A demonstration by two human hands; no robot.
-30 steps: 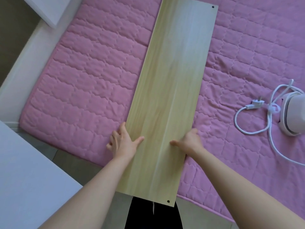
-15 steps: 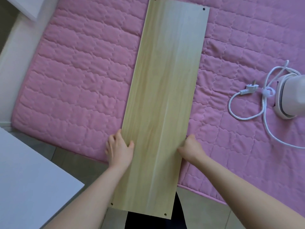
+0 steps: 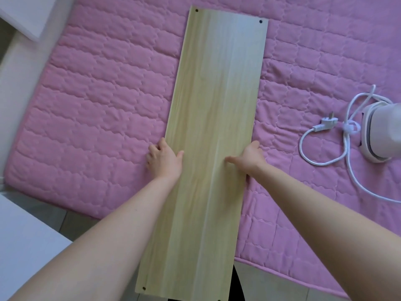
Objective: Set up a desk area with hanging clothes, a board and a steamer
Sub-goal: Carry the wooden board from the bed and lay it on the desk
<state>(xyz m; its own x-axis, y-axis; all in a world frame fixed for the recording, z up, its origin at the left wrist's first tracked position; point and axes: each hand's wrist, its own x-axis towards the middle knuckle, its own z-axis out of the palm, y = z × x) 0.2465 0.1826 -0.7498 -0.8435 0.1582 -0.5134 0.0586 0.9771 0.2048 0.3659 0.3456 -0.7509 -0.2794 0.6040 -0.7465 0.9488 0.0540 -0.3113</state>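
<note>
— Both hands clamp the long pale wooden board (image 3: 208, 131): left hand (image 3: 163, 161) on its left edge, right hand (image 3: 249, 159) on its right, thumbs on top.

— And its long axis?

— Straight away from the person over the pink quilted mattress (image 3: 97, 105), near end overhanging; the white steamer (image 3: 382, 133) is well right.

Bed (image 3: 91, 118) covered by a pink quilted mattress pad, seen from above. A long pale wooden board (image 3: 208, 131) lies on it, its near end overhanging the bed edge. A white steamer (image 3: 382, 133) with its coiled cord (image 3: 321, 161) and plug (image 3: 328, 122) lies to the right, apart from the board.
</note>
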